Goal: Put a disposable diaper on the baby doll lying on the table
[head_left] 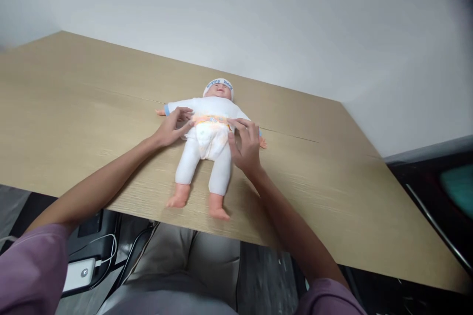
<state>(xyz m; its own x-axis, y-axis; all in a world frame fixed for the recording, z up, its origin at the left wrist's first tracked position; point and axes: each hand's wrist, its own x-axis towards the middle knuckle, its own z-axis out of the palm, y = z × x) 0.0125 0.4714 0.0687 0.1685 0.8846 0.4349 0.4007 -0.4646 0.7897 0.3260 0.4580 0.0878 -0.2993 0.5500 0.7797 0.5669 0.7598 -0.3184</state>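
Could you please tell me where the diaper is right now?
In the head view, the diaper is around the hips of the baby doll, just left of centre, between the left hand and the right hand.

One doll (212,105), one diaper (212,139), one lettered cap (219,82). Two doll hands (263,142), two doll feet (179,196). One left hand (171,127), one right hand (246,147). Two purple sleeves (39,263), two trouser legs (162,251). One table (92,93). One white device (78,275). White cable (98,263): at least one, perhaps two, dim there.
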